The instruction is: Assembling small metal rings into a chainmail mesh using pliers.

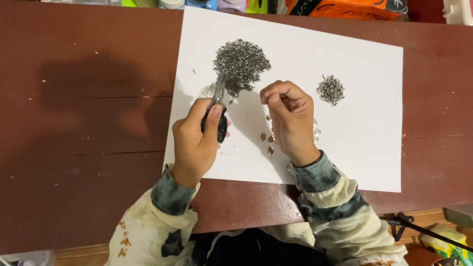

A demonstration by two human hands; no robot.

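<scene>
My left hand (194, 140) grips black-handled pliers (219, 106), their metal jaws pointing up into the near edge of a big heap of small metal rings (241, 61). My right hand (290, 116) hovers just right of the pliers with fingers curled and thumb against forefinger; whether a ring is pinched there I cannot tell. Both hands are over a white sheet of paper (364, 148). A smaller ring pile (330, 89) lies to the right. Several clear teardrop beads (269, 143) sit under and beside my right hand.
The paper lies on a dark red wooden table (84, 123). Coloured containers (231, 5) and an orange package (345, 7) line the far edge. A few shiny rings (207, 91) lie left of the pliers' jaws. Below the table's near edge is a yellow-green object (446, 244).
</scene>
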